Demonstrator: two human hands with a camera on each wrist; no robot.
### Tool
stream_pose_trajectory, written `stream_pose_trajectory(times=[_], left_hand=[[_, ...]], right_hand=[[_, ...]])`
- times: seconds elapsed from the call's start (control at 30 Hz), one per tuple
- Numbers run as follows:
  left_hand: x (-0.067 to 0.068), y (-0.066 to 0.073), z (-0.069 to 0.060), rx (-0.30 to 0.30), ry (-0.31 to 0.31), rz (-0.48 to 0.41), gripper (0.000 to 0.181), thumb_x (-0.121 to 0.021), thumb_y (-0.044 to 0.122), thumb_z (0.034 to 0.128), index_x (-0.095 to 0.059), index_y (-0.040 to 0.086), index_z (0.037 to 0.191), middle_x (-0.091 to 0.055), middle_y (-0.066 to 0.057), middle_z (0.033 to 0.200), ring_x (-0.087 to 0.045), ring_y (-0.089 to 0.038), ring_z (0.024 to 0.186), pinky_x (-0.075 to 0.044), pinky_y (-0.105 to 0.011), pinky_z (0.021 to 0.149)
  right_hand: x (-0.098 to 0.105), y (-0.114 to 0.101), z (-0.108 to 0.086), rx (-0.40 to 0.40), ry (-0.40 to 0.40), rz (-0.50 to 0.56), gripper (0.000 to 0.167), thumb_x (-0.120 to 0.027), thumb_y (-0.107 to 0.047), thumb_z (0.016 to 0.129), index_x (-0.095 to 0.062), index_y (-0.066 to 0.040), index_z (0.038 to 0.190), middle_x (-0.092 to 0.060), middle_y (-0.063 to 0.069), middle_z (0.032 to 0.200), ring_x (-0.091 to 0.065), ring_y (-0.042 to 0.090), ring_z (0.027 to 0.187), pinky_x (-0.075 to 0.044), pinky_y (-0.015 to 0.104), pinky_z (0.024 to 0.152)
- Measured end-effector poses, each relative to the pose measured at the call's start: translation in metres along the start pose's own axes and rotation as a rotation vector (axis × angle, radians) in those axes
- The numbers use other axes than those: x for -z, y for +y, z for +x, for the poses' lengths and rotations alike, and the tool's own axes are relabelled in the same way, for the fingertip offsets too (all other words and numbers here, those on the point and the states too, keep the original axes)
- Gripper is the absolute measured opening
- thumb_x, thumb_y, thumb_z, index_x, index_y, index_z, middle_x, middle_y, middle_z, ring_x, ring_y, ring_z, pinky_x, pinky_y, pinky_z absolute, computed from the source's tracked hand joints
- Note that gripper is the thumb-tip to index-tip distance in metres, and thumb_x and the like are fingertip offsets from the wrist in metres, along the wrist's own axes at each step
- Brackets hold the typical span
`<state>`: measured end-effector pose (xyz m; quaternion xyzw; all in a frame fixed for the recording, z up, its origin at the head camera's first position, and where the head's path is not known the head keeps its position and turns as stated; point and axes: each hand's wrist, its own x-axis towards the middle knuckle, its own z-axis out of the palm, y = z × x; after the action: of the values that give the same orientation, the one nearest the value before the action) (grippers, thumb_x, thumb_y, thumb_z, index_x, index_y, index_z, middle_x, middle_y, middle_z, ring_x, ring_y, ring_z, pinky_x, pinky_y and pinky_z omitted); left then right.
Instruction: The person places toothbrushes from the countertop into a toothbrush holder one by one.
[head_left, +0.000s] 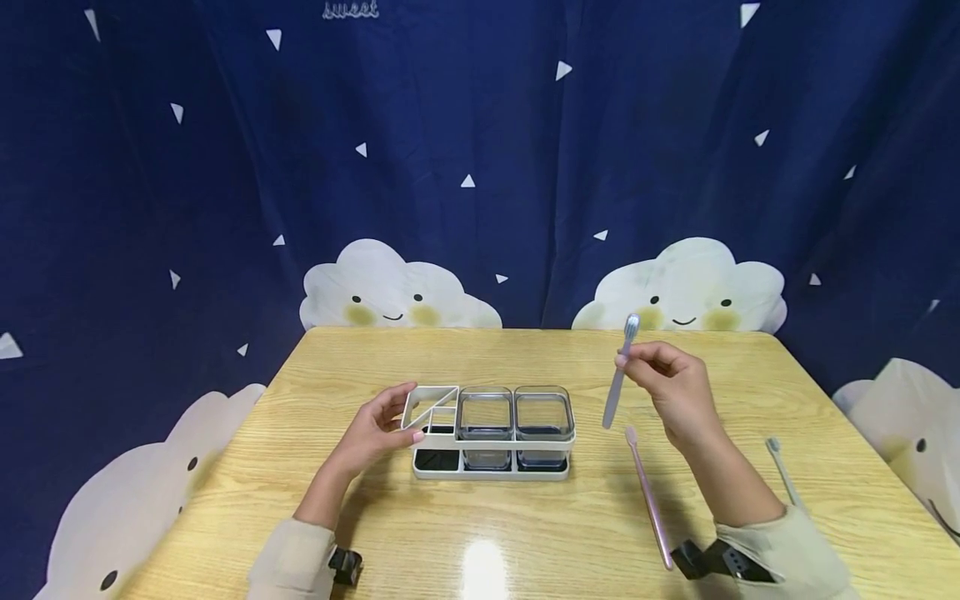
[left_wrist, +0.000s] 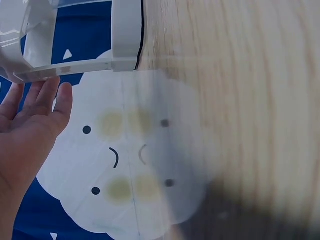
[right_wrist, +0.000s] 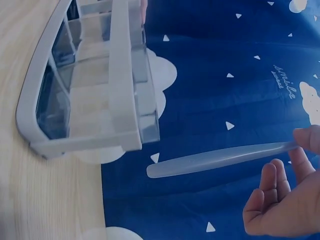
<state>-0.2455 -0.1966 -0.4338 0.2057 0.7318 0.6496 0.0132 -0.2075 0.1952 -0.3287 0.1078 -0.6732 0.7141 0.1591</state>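
Right hand (head_left: 678, 396): fingers (head_left: 658, 351) pinch grey toothbrush (head_left: 616, 393) (bristles up) above counter (head_left: 540, 542); left hand (head_left: 375, 432): fingers grip left end of rack (head_left: 491, 475).

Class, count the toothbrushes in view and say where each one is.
3: a grey toothbrush in the right hand, a pink toothbrush on the table, and a pale toothbrush farther right, partly behind the sleeve.

Wooden table (head_left: 517, 354): holder (head_left: 491, 446), two toothbrushes (head_left: 649, 498)
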Motion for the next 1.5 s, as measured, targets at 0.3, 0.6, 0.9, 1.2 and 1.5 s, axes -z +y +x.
stream_pose_trajectory(times=[0.3,0.6,0.9,1.2,1.5], left_hand=[[-0.001,0.002,0.000,0.007,0.004,-0.016,0.072,-0.075,-0.003,0.0733,-0.040,-0.003,0.136,-0.051,-0.025,0.126,-0.040,-0.048,0.119,-0.036,-0.048,0.097],[-0.001,0.002,0.000,0.029,0.001,-0.032,0.072,-0.076,-0.002,0.0730,-0.040,-0.001,0.136,-0.050,-0.025,0.126,-0.041,-0.045,0.118,-0.043,-0.037,0.091],[0.001,0.002,-0.001,0.036,0.003,-0.003,0.072,-0.076,-0.002,0.0732,-0.041,-0.001,0.136,-0.051,-0.025,0.125,-0.045,-0.041,0.116,-0.044,-0.040,0.090],[0.000,0.001,0.000,0.037,-0.010,0.007,0.073,-0.076,-0.002,0.0735,-0.039,-0.003,0.137,-0.050,-0.026,0.126,-0.051,-0.027,0.113,-0.045,-0.036,0.089],[0.000,0.001,0.000,0.035,-0.007,-0.005,0.073,-0.076,-0.002,0.0735,-0.039,-0.002,0.137,-0.048,-0.027,0.127,-0.043,-0.040,0.118,-0.043,-0.038,0.091]], right_hand=[[-0.020,-0.005,0.006,0.009,-0.002,0.081,0.015,-0.066,0.001,0.084,-0.070,-0.013,0.081,-0.066,-0.004,0.083,-0.058,0.009,0.081,-0.048,0.020,0.072],[-0.039,-0.009,0.012,0.048,-0.045,0.140,0.021,-0.064,0.006,0.083,-0.070,-0.014,0.079,-0.065,-0.002,0.082,-0.058,0.010,0.079,-0.048,0.021,0.073],[-0.060,-0.004,0.018,0.049,-0.121,0.139,0.022,-0.064,0.007,0.083,-0.069,-0.015,0.081,-0.064,-0.002,0.082,-0.057,0.011,0.079,-0.048,0.023,0.076],[-0.082,-0.005,0.019,0.056,-0.160,0.151,0.025,-0.064,0.006,0.082,-0.068,-0.018,0.079,-0.064,-0.002,0.082,-0.056,0.012,0.079,-0.048,0.024,0.075],[-0.102,-0.001,0.018,0.029,-0.182,0.145,0.016,-0.066,0.003,0.083,-0.068,-0.013,0.082,-0.061,0.000,0.083,-0.055,0.013,0.079,-0.048,0.025,0.075]])
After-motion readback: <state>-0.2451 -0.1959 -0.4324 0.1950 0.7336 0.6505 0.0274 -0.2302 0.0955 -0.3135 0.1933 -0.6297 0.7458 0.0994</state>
